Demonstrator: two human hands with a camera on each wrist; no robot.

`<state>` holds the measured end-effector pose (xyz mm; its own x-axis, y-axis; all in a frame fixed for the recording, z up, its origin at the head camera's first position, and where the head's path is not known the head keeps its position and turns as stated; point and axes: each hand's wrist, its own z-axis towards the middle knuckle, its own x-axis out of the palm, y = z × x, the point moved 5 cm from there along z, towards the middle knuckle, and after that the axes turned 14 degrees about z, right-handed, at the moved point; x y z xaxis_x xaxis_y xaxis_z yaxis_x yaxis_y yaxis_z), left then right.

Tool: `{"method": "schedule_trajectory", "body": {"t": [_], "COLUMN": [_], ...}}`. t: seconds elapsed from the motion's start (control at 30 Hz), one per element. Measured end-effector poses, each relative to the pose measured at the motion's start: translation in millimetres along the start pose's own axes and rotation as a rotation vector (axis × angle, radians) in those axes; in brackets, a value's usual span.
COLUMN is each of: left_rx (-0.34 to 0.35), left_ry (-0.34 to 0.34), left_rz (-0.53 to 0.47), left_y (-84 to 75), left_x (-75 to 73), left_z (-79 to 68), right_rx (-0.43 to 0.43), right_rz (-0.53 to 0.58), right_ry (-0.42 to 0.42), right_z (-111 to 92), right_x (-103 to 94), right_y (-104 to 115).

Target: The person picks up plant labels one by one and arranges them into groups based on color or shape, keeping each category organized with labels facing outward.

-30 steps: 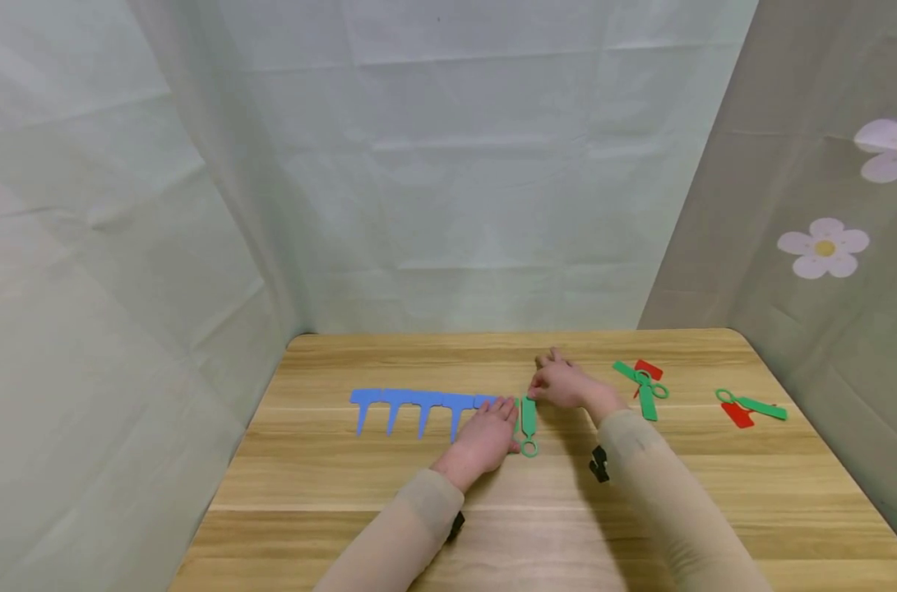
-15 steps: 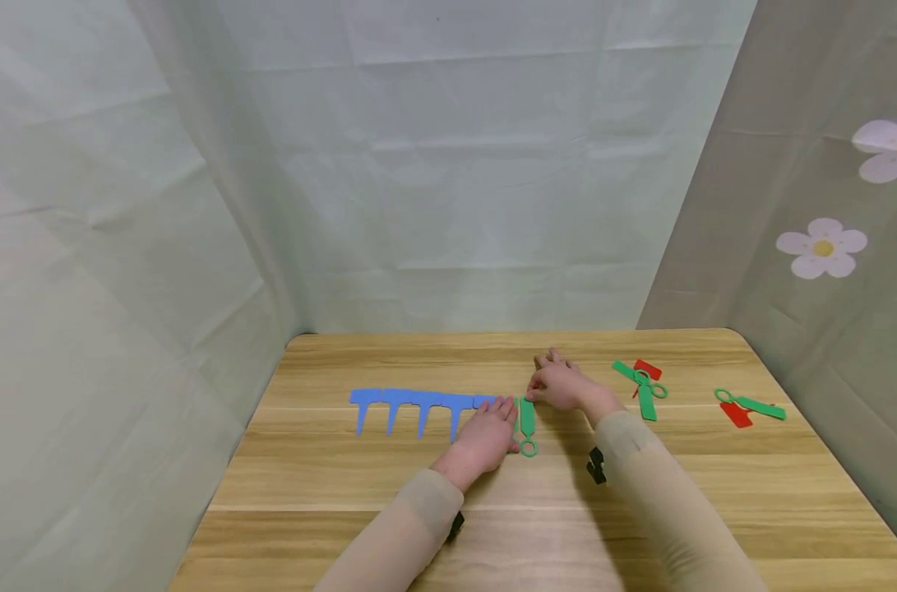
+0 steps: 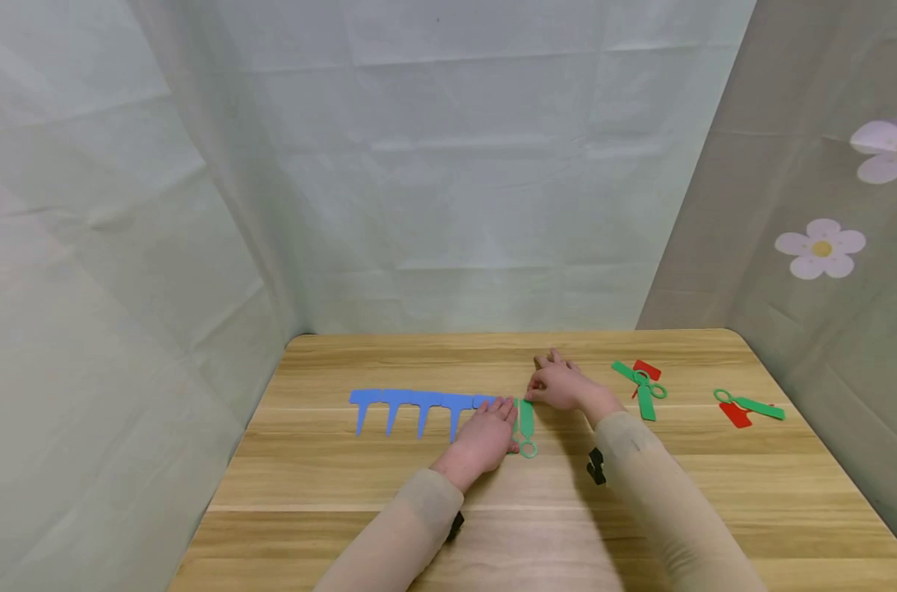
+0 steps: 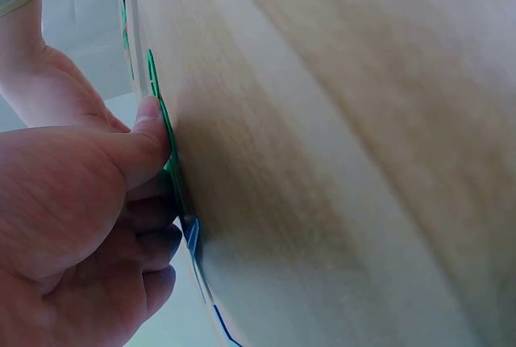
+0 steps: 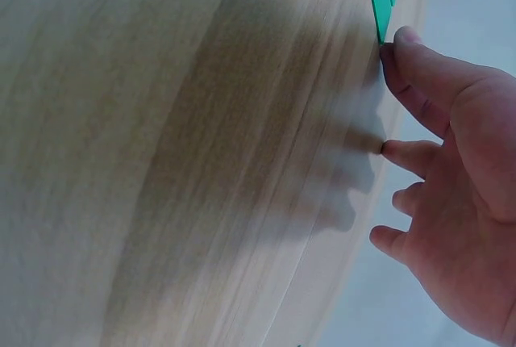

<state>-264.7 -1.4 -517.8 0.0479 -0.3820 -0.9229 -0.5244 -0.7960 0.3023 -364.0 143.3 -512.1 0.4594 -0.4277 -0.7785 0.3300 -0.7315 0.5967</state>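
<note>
A row of several blue T-shaped plant labels (image 3: 397, 397) lies on the wooden table, stems towards me. My left hand (image 3: 483, 437) rests with extended fingers over the row's right end and over a green ring-ended plant tag (image 3: 515, 418), mostly covered by it. Right beside that lies another green ring-ended plant tag (image 3: 527, 421), its ring towards me. My right hand (image 3: 561, 386) pinches this tag's far end between thumb and forefinger, other fingers spread. In the right wrist view, the fingertips meet the green tag's corner (image 5: 377, 0).
To the right lies a small pile of crossed green ring tags (image 3: 645, 401) with a red label (image 3: 647, 370). Farther right, a green tag (image 3: 760, 408) overlaps another red label (image 3: 736, 414). Pale cloth walls (image 3: 448, 205) stand behind and beside the table.
The pinched green tag has shifted very slightly left, narrowing the gap to its neighbour. My right hand moved with it; the left hand stayed in place.
</note>
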Motion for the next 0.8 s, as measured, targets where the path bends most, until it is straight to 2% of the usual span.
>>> {"method": "schedule_trajectory", "body": {"t": [0.8], "left_rx": [-0.009], "left_ry": [-0.041], "left_rz": [-0.038], "left_y": [0.9], "left_x": [1.1], "left_z": [1.5], "right_rx": [-0.031], "right_rz": [0.015], "right_ry": [-0.011], "right_z": [-5.0], "right_x": [-4.4], "right_y": [-0.4]}}
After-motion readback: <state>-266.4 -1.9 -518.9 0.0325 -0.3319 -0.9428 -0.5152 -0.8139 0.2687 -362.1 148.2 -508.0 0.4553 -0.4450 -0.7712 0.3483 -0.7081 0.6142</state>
